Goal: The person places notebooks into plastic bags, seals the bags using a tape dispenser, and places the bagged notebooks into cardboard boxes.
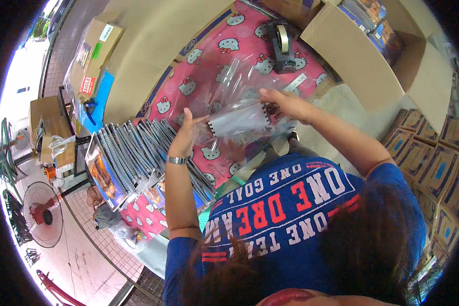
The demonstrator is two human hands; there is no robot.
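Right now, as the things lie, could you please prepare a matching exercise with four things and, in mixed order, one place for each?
Things:
1. Fan
2. Clear plastic
3. Open carton
4. Tape dispenser

Places:
A. On the pink cloth
B. At the picture's upper right
C. Between the left hand and the right hand
D. At the picture's lower left

Pairs: 1-D, 2-C, 3-B, 4-A

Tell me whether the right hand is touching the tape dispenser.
Apart: the head view shows pink cloth under clear film in the gap between the right hand and the tape dispenser.
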